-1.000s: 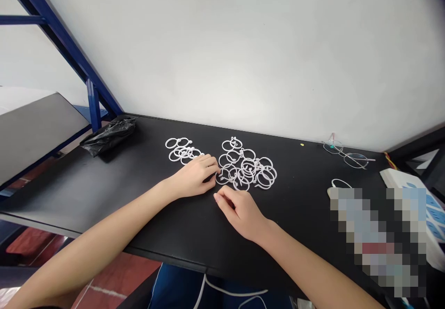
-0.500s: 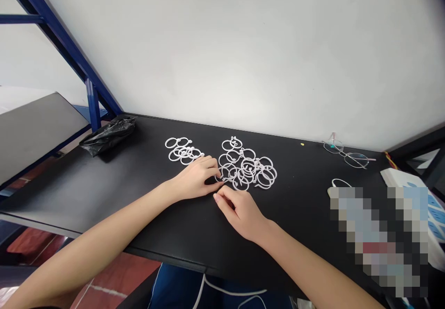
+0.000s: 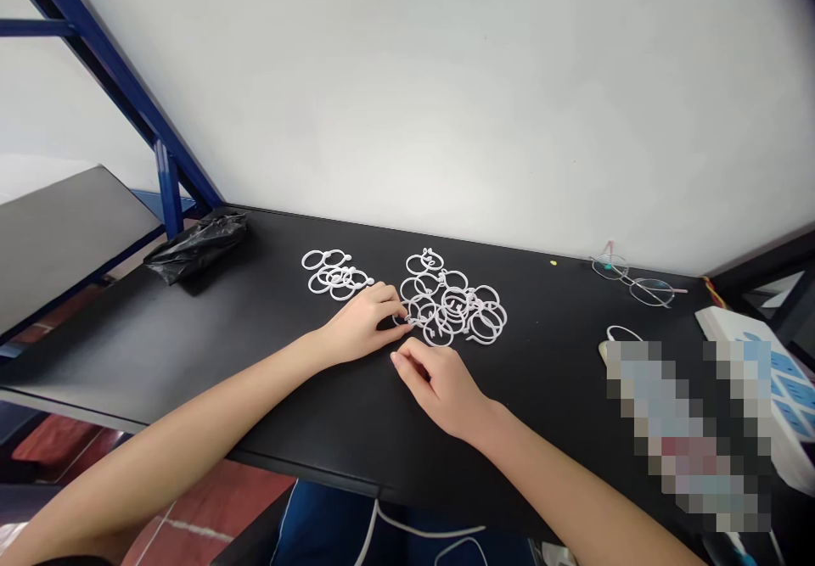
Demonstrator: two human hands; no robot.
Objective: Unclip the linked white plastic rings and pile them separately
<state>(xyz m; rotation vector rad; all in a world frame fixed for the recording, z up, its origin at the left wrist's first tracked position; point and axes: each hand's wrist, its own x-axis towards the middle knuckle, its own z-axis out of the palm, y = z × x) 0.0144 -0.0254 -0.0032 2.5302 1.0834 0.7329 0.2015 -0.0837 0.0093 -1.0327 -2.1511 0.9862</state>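
Several white rings with small eyelets, like curtain rings, lie in a loose, overlapping pile (image 3: 454, 301) on the black table. A smaller group of the same white rings (image 3: 333, 276) lies to its left. My left hand (image 3: 364, 325) is at the near left edge of the larger pile, thumb and index finger closed around the side of one white ring (image 3: 398, 322); the fingers partly hide that ring. Just in front of the pile, my right hand (image 3: 442, 386) rests on the table with its fingers curled in, and no ring shows in it.
A crumpled black plastic bag (image 3: 196, 248) lies at the back left, near a blue metal frame (image 3: 166, 188). At the right are eyeglasses (image 3: 637, 282), a white power strip (image 3: 764, 379) and a blurred-out object (image 3: 688, 439). A pale wall (image 3: 446, 108) borders the table's back.
My left fingers have moved slightly right into the larger pile, and the rings beside them have shifted a little. My right hand stays almost where it was.
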